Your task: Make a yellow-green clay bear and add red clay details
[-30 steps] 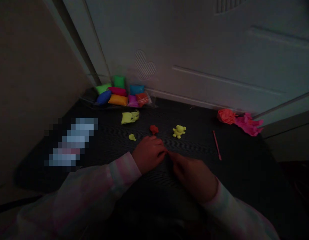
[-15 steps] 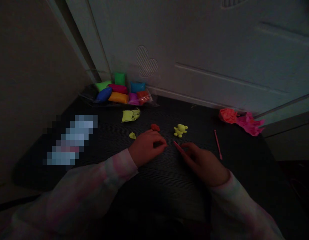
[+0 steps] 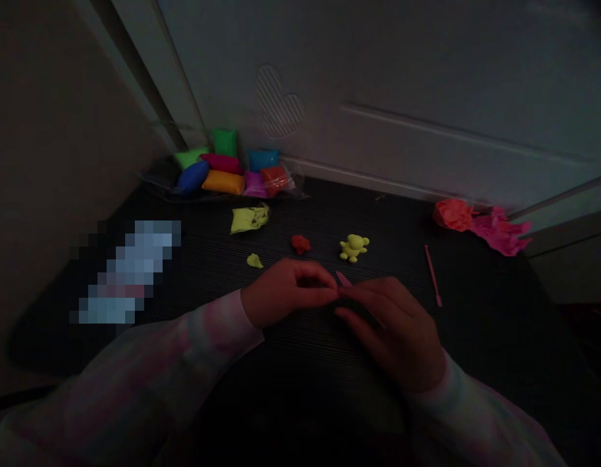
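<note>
My left hand (image 3: pixel 293 293) is closed in a pinch, thumb against fingers. Anything between its fingertips is too small and dark to make out. My right hand (image 3: pixel 395 327) reaches in from the right, its fingertips meeting those of the left. Its thumb stands apart below the fingers. A pink modelling tool (image 3: pixel 343 279) pokes out just behind the right fingers, which hide the rest of it. Beyond the hands sits a yellow clay bear (image 3: pixel 353 248). An uneven red clay lump (image 3: pixel 300 244) lies behind the left hand, with a small yellow scrap (image 3: pixel 254 261) to its left.
An opened yellow packet (image 3: pixel 249 219) lies farther back. Against the wall, a clear bag holds several coloured clay packs (image 3: pixel 223 182). On the right are a thin pink stick tool (image 3: pixel 433 275) and crumpled orange and pink wrappers (image 3: pixel 499 231). A blurred-out sheet (image 3: pixel 129 272) lies left.
My hands have come together, fingertips touching. The right thumb has parted from the fingers, and the pink tool now shows behind them. The red lump is more fully in view.
</note>
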Demonstrator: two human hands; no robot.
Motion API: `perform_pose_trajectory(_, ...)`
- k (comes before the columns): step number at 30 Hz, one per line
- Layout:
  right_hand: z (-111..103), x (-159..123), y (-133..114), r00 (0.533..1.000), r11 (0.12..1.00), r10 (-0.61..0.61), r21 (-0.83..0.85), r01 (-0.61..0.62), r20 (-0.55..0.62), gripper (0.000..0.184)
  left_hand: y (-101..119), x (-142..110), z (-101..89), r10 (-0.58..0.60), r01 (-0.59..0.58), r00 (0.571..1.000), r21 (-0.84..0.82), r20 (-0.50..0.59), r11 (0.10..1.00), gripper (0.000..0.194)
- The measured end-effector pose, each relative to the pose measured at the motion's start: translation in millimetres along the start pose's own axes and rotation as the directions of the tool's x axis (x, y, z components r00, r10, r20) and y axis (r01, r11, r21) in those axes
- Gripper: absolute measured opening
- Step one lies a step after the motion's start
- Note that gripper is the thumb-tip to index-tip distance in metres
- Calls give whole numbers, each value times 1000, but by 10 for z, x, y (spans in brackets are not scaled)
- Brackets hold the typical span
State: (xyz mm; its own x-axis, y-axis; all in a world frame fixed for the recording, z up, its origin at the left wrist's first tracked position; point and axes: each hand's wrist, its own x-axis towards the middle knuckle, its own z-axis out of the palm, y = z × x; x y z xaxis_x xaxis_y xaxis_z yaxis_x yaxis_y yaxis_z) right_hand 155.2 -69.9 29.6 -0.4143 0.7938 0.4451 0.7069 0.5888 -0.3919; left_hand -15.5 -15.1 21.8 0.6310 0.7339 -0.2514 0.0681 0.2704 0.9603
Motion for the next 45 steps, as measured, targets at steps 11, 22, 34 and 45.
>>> perform_pose_trajectory(11, -39, 27, 21, 999, 999, 22, 39, -21, -30, 8, -17, 10, -26, 45, -46, 999, 140, 6, 989, 6)
perform_pose_trajectory(22, -30, 26, 32, 985, 959, 169, 226, -172, 33, 5, -135, 52, -190, 619, -275, 768, 957, 162, 90, 15)
perform_pose_trajectory(34, -59, 67, -17, 807, -228, 411, 905, -359, 424, 17, -175, 75, -200, 567, -216, 801, 976, 191, -23, 21)
perform_pose_trajectory(45, -83, 85, -32, 830, -145, 391, 917, -371, 398, 19, -162, 65, -169, 603, -217, 780, 976, 164, 15, 20)
